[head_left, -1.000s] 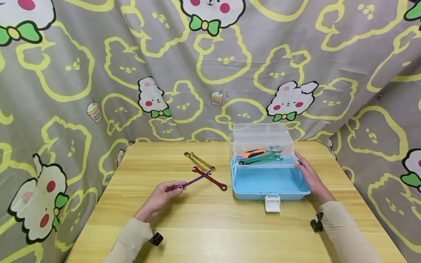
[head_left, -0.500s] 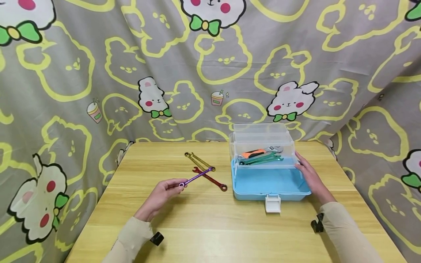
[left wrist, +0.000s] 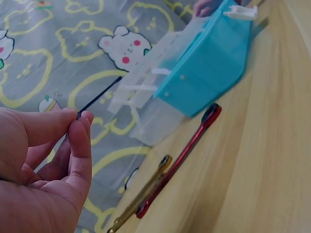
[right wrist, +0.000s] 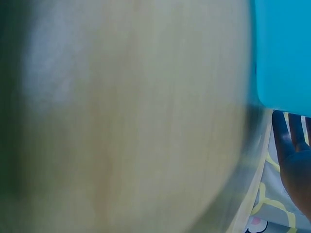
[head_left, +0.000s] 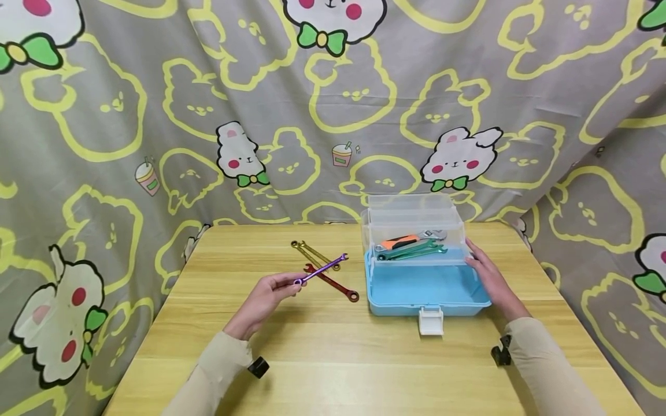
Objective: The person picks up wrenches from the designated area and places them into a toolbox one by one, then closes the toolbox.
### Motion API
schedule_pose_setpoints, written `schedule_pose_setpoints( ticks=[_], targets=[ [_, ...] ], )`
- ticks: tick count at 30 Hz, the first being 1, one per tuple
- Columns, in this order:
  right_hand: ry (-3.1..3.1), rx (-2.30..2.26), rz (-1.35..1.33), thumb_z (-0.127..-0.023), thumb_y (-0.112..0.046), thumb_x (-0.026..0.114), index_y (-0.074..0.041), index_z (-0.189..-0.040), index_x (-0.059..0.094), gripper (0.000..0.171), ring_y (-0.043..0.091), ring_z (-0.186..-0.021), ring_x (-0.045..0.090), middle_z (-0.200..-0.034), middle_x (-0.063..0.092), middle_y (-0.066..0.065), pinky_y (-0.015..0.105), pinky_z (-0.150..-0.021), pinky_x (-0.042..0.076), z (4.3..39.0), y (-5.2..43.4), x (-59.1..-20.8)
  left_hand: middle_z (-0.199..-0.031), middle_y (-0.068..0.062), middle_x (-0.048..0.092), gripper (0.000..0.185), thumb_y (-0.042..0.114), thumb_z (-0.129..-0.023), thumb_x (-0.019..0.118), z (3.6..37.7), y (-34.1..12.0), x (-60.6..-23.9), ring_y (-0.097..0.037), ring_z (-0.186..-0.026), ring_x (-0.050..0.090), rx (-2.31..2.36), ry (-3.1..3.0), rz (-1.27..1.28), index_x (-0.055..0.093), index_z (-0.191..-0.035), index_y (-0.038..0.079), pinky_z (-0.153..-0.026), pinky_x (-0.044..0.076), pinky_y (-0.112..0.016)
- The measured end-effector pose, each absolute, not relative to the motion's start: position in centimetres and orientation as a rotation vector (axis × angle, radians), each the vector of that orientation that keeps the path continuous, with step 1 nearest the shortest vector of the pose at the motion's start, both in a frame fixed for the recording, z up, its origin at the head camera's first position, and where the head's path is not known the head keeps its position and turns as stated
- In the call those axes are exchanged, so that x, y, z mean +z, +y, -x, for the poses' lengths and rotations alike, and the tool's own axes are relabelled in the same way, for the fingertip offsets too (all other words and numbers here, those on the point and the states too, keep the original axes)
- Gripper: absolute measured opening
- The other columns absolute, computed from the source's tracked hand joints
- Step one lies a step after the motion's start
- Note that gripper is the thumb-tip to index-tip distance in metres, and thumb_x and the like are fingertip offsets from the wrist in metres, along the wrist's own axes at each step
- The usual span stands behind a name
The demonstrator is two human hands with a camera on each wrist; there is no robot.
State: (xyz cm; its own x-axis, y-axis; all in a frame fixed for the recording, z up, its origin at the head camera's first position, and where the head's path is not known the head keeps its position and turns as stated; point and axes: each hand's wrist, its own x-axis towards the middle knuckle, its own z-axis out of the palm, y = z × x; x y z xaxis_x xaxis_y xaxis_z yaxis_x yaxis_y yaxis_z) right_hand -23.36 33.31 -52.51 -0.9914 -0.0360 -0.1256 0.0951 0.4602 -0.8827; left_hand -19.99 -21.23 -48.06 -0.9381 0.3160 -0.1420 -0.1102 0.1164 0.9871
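- Above the table, left of the toolbox, a purple combination wrench is held aloft, its free end pointing away toward the tray.
- The person's left hand pinches its near end between thumb and fingers.
- Beneath it, a red wrench lies near two gold wrenches.
- The right hand rests against the right side of the open blue toolbox, fingers extended, grasping nothing I can see.
- In its clear tray: an orange-handled adjustable wrench and green wrenches.
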Motion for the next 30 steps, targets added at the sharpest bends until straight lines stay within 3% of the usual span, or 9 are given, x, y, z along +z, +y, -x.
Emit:
schedule_pose_setpoints(
  ticks=[8, 15, 20, 24, 30],
  targets=[
    [2.559, -1.569, -0.064, -0.112, -0.049, 0.029, -0.032, -0.167, -0.003, 0.065, 0.055, -0.155, -0.006, -0.173, -0.012, 0.015, 0.084, -0.113, 0.002, 23.6, 33.4, -52.5, -0.134, -0.019, 0.065, 0.038, 0.018, -0.1, 0.069, 21.1, -19.1, -47.7, -0.024, -0.117, 0.063, 1.916, 2.043, -0.246, 0.067, -0.136, 0.006, -0.114, 0.039, -0.061],
    [2.564, -1.563, -0.067, -0.112, -0.052, 0.029, -0.032, -0.167, -0.003, 0.066, 0.055, -0.155, -0.006, -0.174, -0.012, 0.015, 0.083, -0.114, 0.003, 23.5, 33.3, -52.6, -0.13, -0.01, 0.069, 0.036, 0.019, -0.101, 0.069, 22.0, -16.9, -47.7, -0.035, -0.128, 0.056, 1.936, 2.01, -0.303, 0.068, -0.135, 0.006, -0.113, 0.042, -0.055],
    [2.565, -1.577, -0.063, -0.112, -0.051, 0.029, -0.033, -0.167, -0.002, 0.066, 0.054, -0.156, -0.007, -0.174, -0.011, 0.014, 0.083, -0.114, 0.002, 23.4, 33.2, -52.8, -0.128, -0.01, 0.071, 0.037, 0.017, -0.102, 0.068, 22.9, -15.2, -47.7, -0.027, -0.126, 0.062, 1.963, 1.975, -0.325, 0.067, -0.136, 0.004, -0.116, 0.04, -0.055],
    [2.542, -1.59, -0.064, -0.112, -0.049, 0.03, -0.03, -0.167, -0.002, 0.066, 0.055, -0.155, -0.007, -0.174, -0.011, 0.015, 0.083, -0.114, 0.002, 23.5, 33.2, -52.9, -0.127, -0.012, 0.072, 0.035, 0.016, -0.102, 0.067, 23.8, -13.8, -47.9, -0.029, -0.125, 0.063, 1.958, 1.971, -0.332, 0.067, -0.136, 0.005, -0.116, 0.04, -0.055],
    [2.56, -1.58, -0.058, -0.112, -0.05, 0.03, -0.03, -0.167, -0.002, 0.067, 0.056, -0.155, -0.006, -0.173, -0.01, 0.017, 0.083, -0.114, 0.003, 23.5, 33.3, -52.6, -0.127, -0.012, 0.073, 0.031, 0.014, -0.103, 0.065, 25.6, -10.6, -47.7, -0.019, -0.112, 0.066, 1.913, 1.952, -0.406, 0.07, -0.132, 0.008, -0.112, 0.042, -0.059]
  ],
)
